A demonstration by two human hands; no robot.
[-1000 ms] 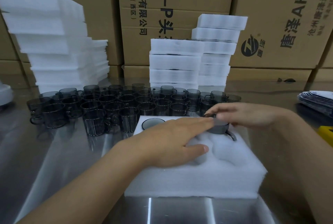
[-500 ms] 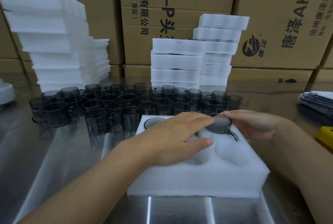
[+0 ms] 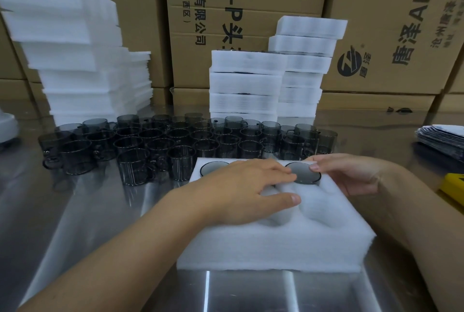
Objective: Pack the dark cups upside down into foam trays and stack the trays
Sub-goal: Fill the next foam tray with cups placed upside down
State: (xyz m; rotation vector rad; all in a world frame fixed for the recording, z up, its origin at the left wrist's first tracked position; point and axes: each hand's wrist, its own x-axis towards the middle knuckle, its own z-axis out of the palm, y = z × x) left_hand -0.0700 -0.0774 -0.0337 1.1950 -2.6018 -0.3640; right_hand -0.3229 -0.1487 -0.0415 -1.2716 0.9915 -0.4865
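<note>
A white foam tray (image 3: 276, 246) lies on the steel table in front of me. Two dark cups sit upside down in its far pockets: one at the far left (image 3: 212, 168), one at the far right (image 3: 305, 173), sunk flush with the foam. My left hand (image 3: 241, 193) lies flat on the tray, fingertips touching the right cup's base. My right hand (image 3: 351, 173) rests at the tray's right edge, thumb on that cup's base. Several loose dark cups (image 3: 175, 143) stand upright behind the tray.
Stacks of foam trays stand at the back left (image 3: 75, 60) and back centre (image 3: 271, 80), in front of cardboard boxes (image 3: 391, 22). A pile of flat bags (image 3: 444, 138) and a yellow object (image 3: 454, 188) lie at the right.
The right-hand cup has gone down from sticking out of its pocket to flush with the foam. My right hand opened off its rim; my left fingers stayed on top.
</note>
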